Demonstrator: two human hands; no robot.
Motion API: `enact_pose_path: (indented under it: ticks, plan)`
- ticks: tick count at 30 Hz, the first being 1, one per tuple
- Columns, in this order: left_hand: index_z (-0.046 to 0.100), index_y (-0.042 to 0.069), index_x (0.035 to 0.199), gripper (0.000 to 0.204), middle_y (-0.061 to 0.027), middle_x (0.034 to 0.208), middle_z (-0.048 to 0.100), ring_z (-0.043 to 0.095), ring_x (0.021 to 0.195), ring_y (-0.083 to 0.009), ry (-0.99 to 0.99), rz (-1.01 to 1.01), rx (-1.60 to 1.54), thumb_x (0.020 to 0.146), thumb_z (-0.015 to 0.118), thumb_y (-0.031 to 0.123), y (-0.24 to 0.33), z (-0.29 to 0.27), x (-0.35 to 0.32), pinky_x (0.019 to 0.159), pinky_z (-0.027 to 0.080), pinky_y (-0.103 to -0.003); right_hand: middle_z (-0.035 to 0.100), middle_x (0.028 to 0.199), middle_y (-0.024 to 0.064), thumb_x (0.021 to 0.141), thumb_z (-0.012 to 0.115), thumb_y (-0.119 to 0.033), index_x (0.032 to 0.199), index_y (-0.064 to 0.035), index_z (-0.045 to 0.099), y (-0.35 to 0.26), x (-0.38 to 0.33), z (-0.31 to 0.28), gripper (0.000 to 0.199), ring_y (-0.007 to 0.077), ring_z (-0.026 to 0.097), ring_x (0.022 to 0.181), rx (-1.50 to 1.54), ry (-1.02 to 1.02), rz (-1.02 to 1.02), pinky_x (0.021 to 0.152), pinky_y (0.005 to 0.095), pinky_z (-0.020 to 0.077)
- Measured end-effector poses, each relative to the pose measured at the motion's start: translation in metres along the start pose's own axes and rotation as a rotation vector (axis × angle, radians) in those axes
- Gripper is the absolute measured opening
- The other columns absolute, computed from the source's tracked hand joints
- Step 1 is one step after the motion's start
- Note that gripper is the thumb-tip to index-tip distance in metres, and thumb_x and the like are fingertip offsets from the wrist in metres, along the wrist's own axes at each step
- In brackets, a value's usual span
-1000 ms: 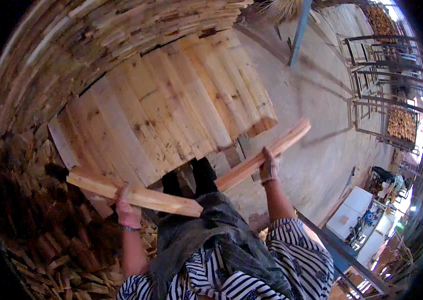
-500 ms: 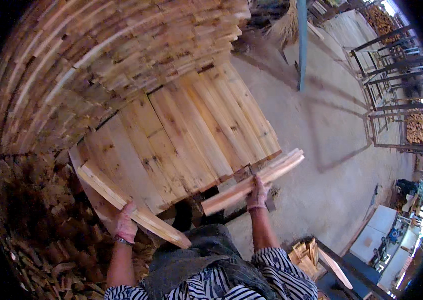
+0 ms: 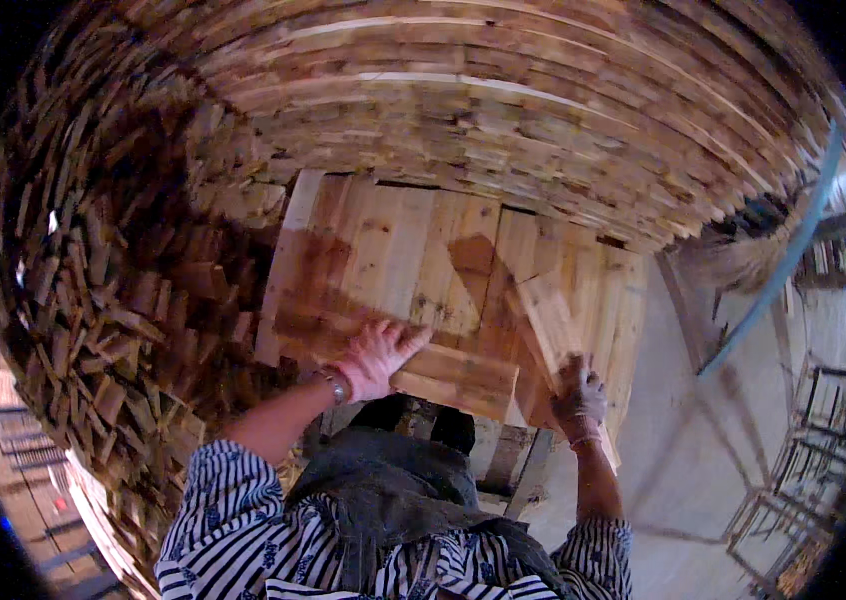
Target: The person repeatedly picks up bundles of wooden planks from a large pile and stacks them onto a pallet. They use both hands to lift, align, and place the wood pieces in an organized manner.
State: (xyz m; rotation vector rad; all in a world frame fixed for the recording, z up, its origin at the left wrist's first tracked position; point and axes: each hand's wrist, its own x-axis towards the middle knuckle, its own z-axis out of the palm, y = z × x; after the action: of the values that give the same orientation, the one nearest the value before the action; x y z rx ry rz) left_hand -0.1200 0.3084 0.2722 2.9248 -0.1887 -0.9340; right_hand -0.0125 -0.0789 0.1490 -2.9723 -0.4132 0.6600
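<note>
The left hand (image 3: 380, 362) lies spread over one plank (image 3: 465, 380) reaching rightward from it; the right hand (image 3: 579, 398) grips a second plank (image 3: 550, 320) slanting ahead. A loose grip could let either slip off.

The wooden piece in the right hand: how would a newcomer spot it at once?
Find the wall of stacked wood, then the pale plank platform below it in the picture. Near the platform's right side, the right hand holds a loose wooden piece. It slants from upper left to lower right, cutting across the platform's planks.
</note>
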Motion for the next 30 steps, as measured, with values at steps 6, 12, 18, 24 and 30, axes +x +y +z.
enact_pose_path:
  ticks: [6,12,18,24,30]
  plan:
    - [0.024,0.02,0.158,0.089,-0.0197,0.153,0.037,0.044,0.132,-0.0393,-0.204,-0.032,0.069,0.079,0.065,0.023,-0.025,0.111,0.083,0.107,0.038,-0.059,0.052,0.133,0.0209,0.076,0.076,-0.045,0.143,-0.0176,0.035,-0.005,0.021,-0.001,0.083,0.0438,0.056,0.117,0.027,-0.099,-0.073,0.094,0.0528,0.0494]
    - [0.023,0.019,0.157,0.096,-0.0143,0.145,0.044,0.043,0.132,-0.0354,0.158,0.043,0.032,0.076,0.073,0.027,-0.08,0.172,0.131,0.106,0.036,-0.053,0.053,0.133,0.0191,0.072,0.076,-0.025,0.141,-0.0134,0.039,0.005,0.027,0.012,0.079,0.0434,0.052,0.121,0.135,-0.051,-0.048,0.097,0.0512,0.0486]
    - [0.02,0.018,0.159,0.112,-0.0153,0.134,0.049,0.045,0.126,-0.0351,0.251,-0.051,0.183,0.067,0.083,0.031,-0.189,0.015,0.172,0.104,0.036,-0.055,0.04,0.151,0.021,0.066,0.083,-0.027,0.156,-0.0058,0.018,0.011,0.031,0.026,0.113,0.0413,0.044,0.133,0.111,-0.146,0.0,0.109,0.046,0.0405]
    - [0.013,0.018,0.16,0.117,-0.0223,0.162,0.02,0.014,0.148,-0.0488,0.06,-0.204,-0.14,0.07,0.085,0.044,-0.27,0.004,0.245,0.118,0.018,-0.063,0.044,0.148,0.0227,0.064,0.086,-0.027,0.156,-0.001,0.016,-0.002,0.03,0.022,0.118,0.0418,0.046,0.131,-0.061,-0.12,-0.014,0.108,0.0468,0.0413]
    - [0.009,0.014,0.16,0.117,-0.0256,0.164,0.01,0.005,0.15,-0.048,0.091,-0.105,-0.218,0.074,0.083,0.042,-0.287,0.049,0.277,0.12,0.013,-0.061,0.052,0.138,0.0232,0.066,0.084,-0.021,0.152,0.0029,0.021,-0.005,0.047,-0.013,0.11,0.0436,0.05,0.123,0.013,-0.168,-0.075,0.106,0.0495,0.0406]
